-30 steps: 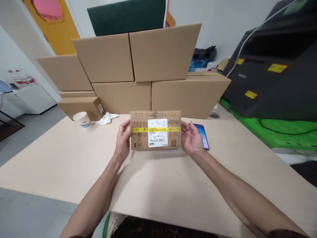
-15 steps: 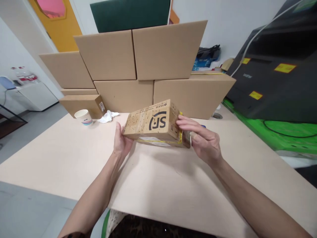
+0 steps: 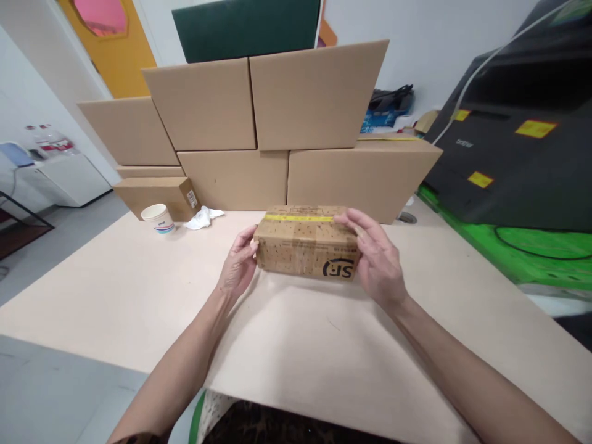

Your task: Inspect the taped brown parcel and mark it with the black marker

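A small brown cardboard box (image 3: pixel 300 250) with a black "SF" logo is held between my two hands over the table. The logo reads upside down on the side that faces me. A yellow strip (image 3: pixel 298 219) runs along the box's upper face. My left hand (image 3: pixel 239 264) grips the left end, its thumb on the near edge. At the right end, my right hand (image 3: pixel 378 256) holds the box with bent fingers, the fingertips over the upper corner by the end of the strip. Whether the box's underside rests on the table I cannot tell.
Large cardboard boxes (image 3: pixel 319 102) are stacked along the back of the table (image 3: pixel 115 290). A paper cup (image 3: pixel 158 219), a crumpled tissue (image 3: pixel 202 217) and a flatter box (image 3: pixel 155 196) stand at back left. A roll of tape (image 3: pixel 407 217) lies at back right, near a black machine (image 3: pixel 504 148).
The box has been turned and levelled: its logo side now faces me and the yellow strip is on top. My left hand has moved slightly right, and my right hand still grips the right end.
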### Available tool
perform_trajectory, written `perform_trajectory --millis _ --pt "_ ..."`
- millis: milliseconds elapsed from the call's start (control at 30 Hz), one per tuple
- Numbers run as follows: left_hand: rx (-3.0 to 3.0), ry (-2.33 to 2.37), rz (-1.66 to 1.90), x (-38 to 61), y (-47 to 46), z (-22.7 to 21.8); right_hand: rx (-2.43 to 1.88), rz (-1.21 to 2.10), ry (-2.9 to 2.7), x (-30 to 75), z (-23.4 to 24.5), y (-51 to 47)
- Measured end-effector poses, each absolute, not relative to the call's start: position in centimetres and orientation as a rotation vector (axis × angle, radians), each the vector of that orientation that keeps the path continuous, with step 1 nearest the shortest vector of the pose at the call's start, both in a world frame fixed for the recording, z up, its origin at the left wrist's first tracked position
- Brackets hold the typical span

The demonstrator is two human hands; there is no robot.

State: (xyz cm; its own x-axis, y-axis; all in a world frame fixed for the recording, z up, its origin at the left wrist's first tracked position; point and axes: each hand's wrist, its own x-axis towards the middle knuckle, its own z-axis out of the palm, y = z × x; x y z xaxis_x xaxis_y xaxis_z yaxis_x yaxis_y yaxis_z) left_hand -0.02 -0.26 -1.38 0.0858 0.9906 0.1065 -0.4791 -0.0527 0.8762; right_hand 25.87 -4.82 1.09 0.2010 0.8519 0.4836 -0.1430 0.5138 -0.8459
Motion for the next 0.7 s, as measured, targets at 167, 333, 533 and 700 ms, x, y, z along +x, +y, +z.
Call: perform_trajectory --millis 167,333,533,700 --pt "0.874 0.929 1.383 0.3 0.0 -2.0 -0.824 0.982 -0.946 25.3 -1.0 -3.1" --pt "0.932 0.993 1.295 1.3 -0.3 -2.2 -0.946 0.933 -0.776 25.2 -3.2 -2.0" --pt "0.983 0.959 1.182 0.8 -0.9 -1.2 -0.93 1.06 -0.674 26.2 -4.0 -1.0" --pt "1.008 0.856 1.297 0.6 -1.0 -0.8 -0.761 0.951 -0.724 27.0 -2.6 -0.9"
